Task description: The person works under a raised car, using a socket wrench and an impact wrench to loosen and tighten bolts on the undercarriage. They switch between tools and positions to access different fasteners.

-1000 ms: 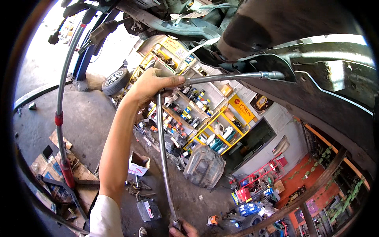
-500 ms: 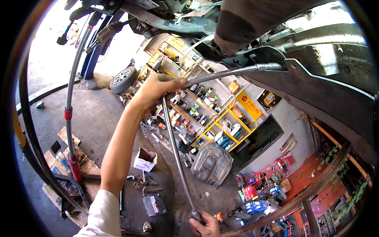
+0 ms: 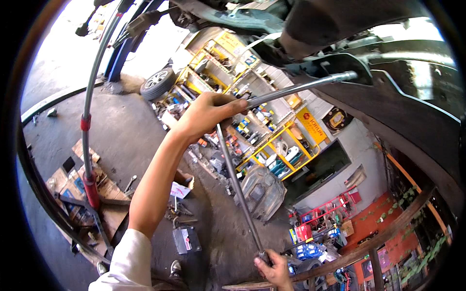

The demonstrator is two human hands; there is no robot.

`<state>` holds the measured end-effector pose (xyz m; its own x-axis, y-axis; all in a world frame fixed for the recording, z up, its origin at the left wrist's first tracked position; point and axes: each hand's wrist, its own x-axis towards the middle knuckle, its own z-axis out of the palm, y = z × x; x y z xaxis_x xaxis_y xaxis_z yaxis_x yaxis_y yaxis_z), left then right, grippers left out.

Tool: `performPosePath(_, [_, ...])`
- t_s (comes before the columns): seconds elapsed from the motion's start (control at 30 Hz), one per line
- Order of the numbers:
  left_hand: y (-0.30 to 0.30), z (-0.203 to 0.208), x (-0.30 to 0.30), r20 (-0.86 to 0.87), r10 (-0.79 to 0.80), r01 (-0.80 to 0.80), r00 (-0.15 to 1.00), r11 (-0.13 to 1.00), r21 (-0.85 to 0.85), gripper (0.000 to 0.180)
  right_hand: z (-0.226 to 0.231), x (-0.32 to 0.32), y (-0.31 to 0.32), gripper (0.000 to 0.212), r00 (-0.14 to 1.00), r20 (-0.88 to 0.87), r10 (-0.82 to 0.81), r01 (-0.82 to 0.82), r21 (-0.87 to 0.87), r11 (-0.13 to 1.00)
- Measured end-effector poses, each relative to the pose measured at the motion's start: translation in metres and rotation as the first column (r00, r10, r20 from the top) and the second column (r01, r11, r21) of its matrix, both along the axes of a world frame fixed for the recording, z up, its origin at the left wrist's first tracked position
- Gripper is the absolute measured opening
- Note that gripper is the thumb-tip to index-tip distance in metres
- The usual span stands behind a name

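My left hand (image 3: 209, 115), its arm in a white sleeve, is wrapped around the joint of a long socket wrench. From that grip a steel extension bar (image 3: 293, 90) runs up and right, ending in a socket (image 3: 345, 76). The socket is close to a notched metal edge on a vehicle's dark underside (image 3: 412, 123); whether it touches cannot be told. Down from my left hand slants the wrench's long handle (image 3: 239, 189). My right hand (image 3: 275, 269), low in the picture, is closed around the handle's lower end.
Yellow shelving (image 3: 272, 160) with many bottles and boxes stands below, beside a wheel (image 3: 158, 83). A red-based stand (image 3: 91, 189) is at left. A battery (image 3: 186, 240), a cardboard box (image 3: 182, 186) and a large moulded tank (image 3: 262, 191) lie on the floor. A wooden rail curves at lower right (image 3: 359, 252).
Both hands and the wrench have shifted right in the picture, and the view has shifted too. The socket's end now shows a little farther from the notched metal edge. Both hands keep their grip.
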<state>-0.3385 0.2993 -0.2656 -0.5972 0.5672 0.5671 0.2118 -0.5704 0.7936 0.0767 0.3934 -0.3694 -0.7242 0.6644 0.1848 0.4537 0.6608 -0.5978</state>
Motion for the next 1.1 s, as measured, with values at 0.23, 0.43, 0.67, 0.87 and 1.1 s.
performPosePath(0.23, [-0.005, -0.015, -0.012, -0.293, 0.260, -0.303, 0.920, 0.946, -0.114, 0.061, -0.041, -0.036, 0.066, 0.023, 0.994, -0.103, 0.032, -0.027, 0.048, 0.999])
performPosePath(0.43, [-0.042, -0.074, 0.019, -0.242, 0.138, -0.224, 0.960, 0.899, -0.376, 0.058, -0.078, -0.092, 0.073, 0.026, 0.979, -0.046, 0.198, -0.198, 0.001, 0.980])
performPosePath(0.67, [-0.042, -0.211, 0.053, -0.097, 0.309, -0.290, 0.946, 0.672, -0.681, 0.055, -0.212, -0.098, 0.054, 0.028, 0.890, 0.138, 0.434, -0.412, -0.162, 0.897])
performPosePath(0.87, [-0.043, -0.352, 0.133, 0.384, 0.357, 0.078, 0.852, 0.638, -0.766, 0.054, -0.314, -0.035, 0.036, 0.028, 0.845, 0.234, 0.481, -0.402, -0.315, 0.860])
performPosePath(1.1, [-0.009, -0.389, 0.186, 0.919, 0.256, 0.492, 0.299, 0.784, -0.379, 0.046, -0.358, -0.014, -0.006, 0.026, 0.849, 0.165, 0.502, -0.399, -0.424, 0.813])
